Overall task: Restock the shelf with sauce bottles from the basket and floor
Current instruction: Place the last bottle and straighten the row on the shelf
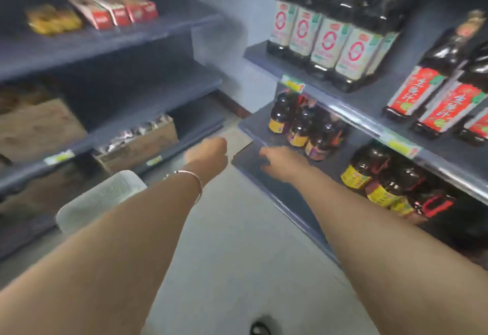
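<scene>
Both my arms reach forward down the aisle. My left hand (pixel 208 151), a thin bangle on its wrist, is curled into a loose fist with nothing visible in it. My right hand (pixel 284 163) hovers over the front edge of the lower right shelf (pixel 253 126), fingers pointing down and partly hidden; the blur hides whether it holds anything. Small dark sauce bottles with yellow labels (pixel 299 130) stand just right of that hand. Tall dark bottles with white-and-red labels (pixel 327 41) and with red labels (pixel 446 102) fill the upper shelf.
A white mesh basket (pixel 100 200) sits low at the left under my left forearm. Left shelves hold cardboard boxes (pixel 137 147), red boxes (pixel 113 9) and yellow packs (pixel 52 20). More yellow-labelled bottles (pixel 380 184) stand on the bottom right shelf. Grey floor (pixel 237 242) runs between the shelves.
</scene>
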{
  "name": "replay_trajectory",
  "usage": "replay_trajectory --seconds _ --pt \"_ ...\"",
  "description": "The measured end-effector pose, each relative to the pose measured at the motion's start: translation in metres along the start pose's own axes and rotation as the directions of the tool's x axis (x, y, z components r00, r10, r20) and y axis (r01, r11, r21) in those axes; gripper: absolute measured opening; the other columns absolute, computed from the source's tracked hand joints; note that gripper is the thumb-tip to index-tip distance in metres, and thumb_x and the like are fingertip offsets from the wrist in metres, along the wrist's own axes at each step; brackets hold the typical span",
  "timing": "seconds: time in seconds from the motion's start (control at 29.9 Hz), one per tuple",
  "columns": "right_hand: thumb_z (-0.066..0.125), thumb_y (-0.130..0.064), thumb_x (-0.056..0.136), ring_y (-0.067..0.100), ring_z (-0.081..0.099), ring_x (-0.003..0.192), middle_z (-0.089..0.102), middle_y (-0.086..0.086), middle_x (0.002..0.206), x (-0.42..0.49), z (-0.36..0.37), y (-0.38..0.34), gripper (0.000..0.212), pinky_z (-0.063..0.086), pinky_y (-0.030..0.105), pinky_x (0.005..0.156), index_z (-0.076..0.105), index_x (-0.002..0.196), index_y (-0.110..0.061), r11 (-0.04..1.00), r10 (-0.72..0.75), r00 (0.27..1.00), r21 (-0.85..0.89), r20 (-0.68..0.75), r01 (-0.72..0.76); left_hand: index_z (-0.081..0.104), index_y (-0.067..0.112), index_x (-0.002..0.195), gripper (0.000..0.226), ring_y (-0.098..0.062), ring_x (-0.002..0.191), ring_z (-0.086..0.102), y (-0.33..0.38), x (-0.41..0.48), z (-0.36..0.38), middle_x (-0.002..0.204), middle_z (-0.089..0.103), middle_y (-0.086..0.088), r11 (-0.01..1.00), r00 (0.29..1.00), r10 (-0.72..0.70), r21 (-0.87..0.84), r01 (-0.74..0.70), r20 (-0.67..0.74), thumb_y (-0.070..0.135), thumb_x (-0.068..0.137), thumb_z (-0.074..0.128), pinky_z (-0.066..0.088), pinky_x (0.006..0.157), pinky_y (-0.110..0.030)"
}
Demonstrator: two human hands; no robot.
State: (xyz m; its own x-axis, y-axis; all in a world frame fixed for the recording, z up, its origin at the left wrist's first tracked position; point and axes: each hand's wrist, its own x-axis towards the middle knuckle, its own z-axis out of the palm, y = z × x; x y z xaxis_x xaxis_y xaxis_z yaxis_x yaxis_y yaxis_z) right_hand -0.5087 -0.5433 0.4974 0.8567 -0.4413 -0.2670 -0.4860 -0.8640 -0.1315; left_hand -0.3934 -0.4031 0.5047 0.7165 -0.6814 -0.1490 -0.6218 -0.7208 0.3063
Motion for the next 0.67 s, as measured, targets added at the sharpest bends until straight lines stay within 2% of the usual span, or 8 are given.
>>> replay_trajectory --seconds 0.1,0.23,0.33,0.44,0.5,0.67 --pt "0.046 -0.026 0.093 0.030 0.053 0.111 0.054 0.010 0.127 0.041 0.022 -0.073 0.031 0.046 0.036 0.083 0.049 0.124 -0.021 0.993 -0.113 0.992 0.031 0.053 0.111 0.058 0.016 0.107 0.026 -0.033 0.102 0.059 -0.092 -0.009 -0.006 0.115 0.060 -0.012 0.991 0.991 -0.136 -0.009 0.136 0.018 0.014 0.086 0.043 0.044 0.078 -0.034" --pt "0.047 -0.029 0.093 0.028 0.053 0.112 0.053 0.006 0.129 0.097 0.057 -0.168 0.035 0.045 0.035 0.086 0.047 0.128 -0.024 0.976 -0.214 0.967 0.077 0.137 0.205 0.059 0.015 0.109 0.026 -0.035 0.103 0.059 -0.207 -0.022 -0.005 0.115 0.060 -0.013 0.941 0.942 -0.335 -0.027 0.336 0.037 0.016 0.089 0.043 0.046 0.081 -0.036" --pt "0.047 -0.028 0.092 0.027 0.055 0.109 0.056 0.005 0.125 0.144 0.082 -0.234 0.035 0.044 0.033 0.082 0.048 0.127 -0.026 0.954 -0.299 0.936 0.076 0.183 0.290 0.055 0.016 0.116 0.029 -0.033 0.100 0.060 -0.280 -0.022 -0.002 0.116 0.060 -0.011 0.898 0.897 -0.440 0.010 0.440 0.051 0.017 0.090 0.043 0.048 0.076 -0.035" --pt "0.045 -0.026 0.090 0.026 0.056 0.093 0.059 0.005 0.118 0.182 0.111 -0.298 0.033 0.044 0.030 0.075 0.051 0.123 -0.025 0.926 -0.378 0.892 0.076 0.250 0.371 0.054 0.017 0.117 0.028 -0.030 0.097 0.061 -0.343 -0.020 0.006 0.115 0.060 -0.008 0.850 0.849 -0.526 -0.002 0.527 0.049 0.018 0.091 0.042 0.044 0.069 -0.032" --pt "0.047 -0.028 0.090 0.025 0.054 0.087 0.059 0.004 0.116 0.202 0.133 -0.335 0.033 0.039 0.028 0.070 0.050 0.122 -0.027 0.913 -0.404 0.861 0.083 0.308 0.398 0.054 0.017 0.115 0.027 -0.030 0.100 0.059 -0.378 -0.019 0.018 0.117 0.058 -0.008 0.821 0.820 -0.568 -0.028 0.571 0.072 0.019 0.091 0.043 0.043 0.071 -0.032" --pt "0.049 -0.028 0.089 0.026 0.057 0.105 0.059 0.002 0.122 0.252 0.184 -0.407 0.035 0.042 0.030 0.078 0.051 0.123 -0.030 0.894 -0.432 0.809 0.071 0.399 0.442 0.053 0.016 0.115 0.027 -0.032 0.101 0.059 -0.454 -0.008 0.050 0.114 0.059 -0.010 0.763 0.762 -0.630 -0.063 0.643 0.150 0.018 0.090 0.043 0.043 0.074 -0.032"
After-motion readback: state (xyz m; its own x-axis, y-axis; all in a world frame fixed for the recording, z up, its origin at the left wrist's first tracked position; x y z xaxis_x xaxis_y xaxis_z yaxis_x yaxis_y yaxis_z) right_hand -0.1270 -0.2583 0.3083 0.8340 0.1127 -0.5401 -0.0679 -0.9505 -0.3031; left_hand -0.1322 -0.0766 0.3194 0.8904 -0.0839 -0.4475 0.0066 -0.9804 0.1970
